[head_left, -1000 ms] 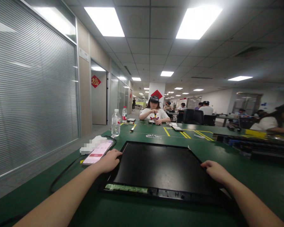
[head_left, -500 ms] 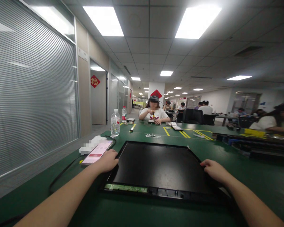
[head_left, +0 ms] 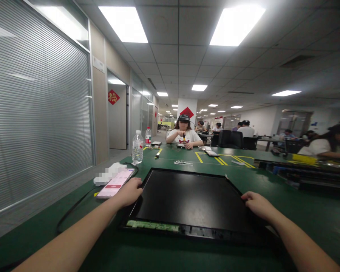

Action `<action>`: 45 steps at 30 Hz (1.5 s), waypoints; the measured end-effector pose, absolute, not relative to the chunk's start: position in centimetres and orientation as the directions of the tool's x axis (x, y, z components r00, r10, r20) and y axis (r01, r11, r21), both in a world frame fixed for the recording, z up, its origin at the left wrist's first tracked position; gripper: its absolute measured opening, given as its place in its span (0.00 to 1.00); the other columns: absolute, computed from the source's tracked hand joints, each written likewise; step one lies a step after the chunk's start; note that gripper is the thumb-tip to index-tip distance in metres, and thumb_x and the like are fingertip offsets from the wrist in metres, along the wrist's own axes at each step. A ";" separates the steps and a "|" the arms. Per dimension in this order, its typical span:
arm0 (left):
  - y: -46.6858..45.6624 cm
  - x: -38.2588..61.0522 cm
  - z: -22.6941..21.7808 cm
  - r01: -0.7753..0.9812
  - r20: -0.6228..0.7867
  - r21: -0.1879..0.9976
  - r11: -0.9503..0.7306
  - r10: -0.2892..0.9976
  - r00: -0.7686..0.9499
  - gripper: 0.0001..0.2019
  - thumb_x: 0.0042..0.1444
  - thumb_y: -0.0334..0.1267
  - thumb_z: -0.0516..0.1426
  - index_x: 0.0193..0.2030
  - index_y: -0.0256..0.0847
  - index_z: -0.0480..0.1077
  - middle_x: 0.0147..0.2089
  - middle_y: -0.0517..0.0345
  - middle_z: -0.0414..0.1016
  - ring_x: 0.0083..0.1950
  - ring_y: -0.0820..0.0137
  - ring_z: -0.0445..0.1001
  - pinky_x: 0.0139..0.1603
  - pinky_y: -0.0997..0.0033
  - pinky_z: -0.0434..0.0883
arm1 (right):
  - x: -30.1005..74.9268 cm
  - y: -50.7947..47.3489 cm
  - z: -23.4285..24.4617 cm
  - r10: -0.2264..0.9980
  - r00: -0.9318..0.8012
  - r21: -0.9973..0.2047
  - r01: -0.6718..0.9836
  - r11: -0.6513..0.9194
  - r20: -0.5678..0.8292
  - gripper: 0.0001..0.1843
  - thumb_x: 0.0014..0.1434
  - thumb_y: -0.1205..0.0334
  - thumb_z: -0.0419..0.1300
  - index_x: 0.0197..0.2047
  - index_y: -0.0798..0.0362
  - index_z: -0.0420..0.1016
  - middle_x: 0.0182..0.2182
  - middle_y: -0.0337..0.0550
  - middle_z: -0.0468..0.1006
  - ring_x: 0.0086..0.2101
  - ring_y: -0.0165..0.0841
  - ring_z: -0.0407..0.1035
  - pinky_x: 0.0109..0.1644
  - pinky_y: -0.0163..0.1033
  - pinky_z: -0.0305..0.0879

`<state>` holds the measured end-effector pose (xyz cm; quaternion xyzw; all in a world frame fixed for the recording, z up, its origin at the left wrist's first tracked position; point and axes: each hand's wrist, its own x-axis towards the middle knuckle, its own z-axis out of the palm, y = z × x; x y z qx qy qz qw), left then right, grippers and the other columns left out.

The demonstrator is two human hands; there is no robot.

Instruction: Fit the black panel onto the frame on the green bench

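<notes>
A flat black display panel [head_left: 189,200] in a dark frame lies before me on the green table. A green circuit board strip [head_left: 153,226] runs along the left part of its near edge. My left hand [head_left: 132,192] grips the panel's left edge, its fingers curled and partly hidden. On the opposite side, my right hand [head_left: 256,204] is closed on the right edge, with the fingertips under the frame out of sight. Just beyond my left wrist lies a phone [head_left: 115,185] with a lit pink and white screen.
A water bottle [head_left: 137,147] stands past the phone, and a black cable [head_left: 73,209] curves along the left. Small white pieces [head_left: 183,163] lie behind the panel. Dark panels [head_left: 297,175] are stacked at right. Across the table sits a person [head_left: 184,134] holding a tool.
The panel and both hands have shifted very slightly to the right. Both hands keep their hold on the edges.
</notes>
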<state>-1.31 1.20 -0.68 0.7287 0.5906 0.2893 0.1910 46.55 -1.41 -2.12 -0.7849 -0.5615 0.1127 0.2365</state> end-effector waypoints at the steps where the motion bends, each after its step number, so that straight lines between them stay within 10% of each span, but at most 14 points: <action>1: 1.0 -1.2 -0.5 0.719 0.184 0.661 -0.213 0.976 0.119 0.09 0.57 0.39 0.57 0.40 0.36 0.72 0.46 0.53 0.75 0.49 0.64 0.72 0.51 0.54 0.67 | 46.7 -1.4 -2.2 0.932 0.350 -0.497 0.827 -0.262 0.090 0.18 0.42 0.76 0.52 0.34 0.54 0.76 0.37 0.46 0.80 0.39 0.36 0.72 0.39 0.35 0.65; 9: -0.7 -0.2 0.9 0.358 0.028 0.933 -0.034 0.999 0.022 0.14 0.50 0.29 0.52 0.41 0.40 0.75 0.30 0.59 0.81 0.32 0.65 0.79 0.30 0.70 0.73 | 47.3 -1.0 -2.8 0.927 0.363 -0.481 0.832 -0.276 0.095 0.18 0.43 0.75 0.51 0.36 0.56 0.76 0.37 0.48 0.79 0.39 0.37 0.72 0.39 0.35 0.65; 21: -0.4 0.5 1.1 0.027 -0.146 0.989 0.147 0.989 -0.038 0.14 0.58 0.33 0.54 0.51 0.36 0.68 0.29 0.60 0.79 0.24 0.72 0.76 0.28 0.69 0.73 | 46.8 -1.4 -2.3 0.925 0.365 -0.469 0.838 -0.279 0.103 0.19 0.41 0.75 0.51 0.34 0.55 0.77 0.37 0.46 0.80 0.39 0.36 0.73 0.39 0.35 0.65; 30: -0.1 0.0 0.3 -0.151 -0.183 0.967 0.204 0.973 0.143 0.44 0.46 0.43 0.64 0.67 0.46 0.45 0.32 0.55 0.82 0.31 0.58 0.81 0.34 0.58 0.76 | 45.9 -2.1 -1.4 0.925 0.368 -0.453 0.844 -0.287 0.099 0.16 0.45 0.75 0.52 0.33 0.53 0.77 0.37 0.45 0.80 0.40 0.36 0.72 0.40 0.34 0.64; 45: -0.7 0.2 1.0 -0.111 -0.215 0.965 0.238 0.958 0.188 0.39 0.34 0.36 0.69 0.56 0.36 0.63 0.29 0.52 0.82 0.30 0.57 0.80 0.31 0.61 0.75 | 45.5 -2.3 -0.8 0.936 0.339 -0.464 0.846 -0.263 0.089 0.17 0.45 0.75 0.52 0.35 0.55 0.78 0.39 0.46 0.80 0.42 0.36 0.72 0.43 0.34 0.64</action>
